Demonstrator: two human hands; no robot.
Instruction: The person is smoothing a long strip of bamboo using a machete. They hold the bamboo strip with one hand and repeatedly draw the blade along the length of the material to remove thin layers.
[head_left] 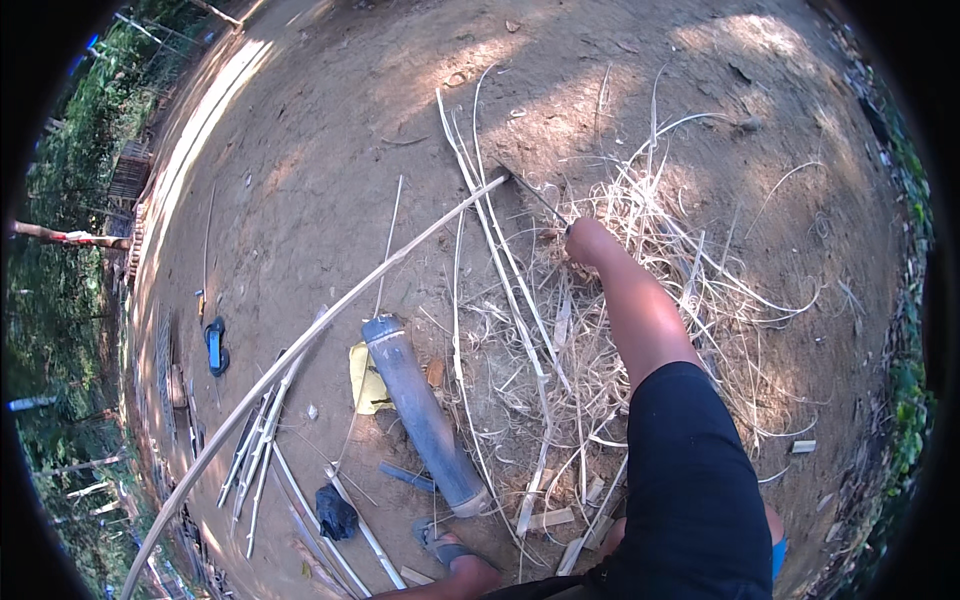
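My right hand reaches out from a black sleeve, its fingers wrapped round the grip of a knife with a thin dark blade. The blade's far end meets the tip of a long pale split strip, which looks like bamboo or cane. From there the strip runs down to the lower left edge. Beneath and beside my right hand lies a tangled heap of pale shavings. My left hand is out of the picture.
A dark grey cylinder lies on the dirt over a yellow packet. Several pale sticks, a black plastic bag and a blue-and-black sandal are to the left. Long strips lie mid-ground. My sandalled foot is near.
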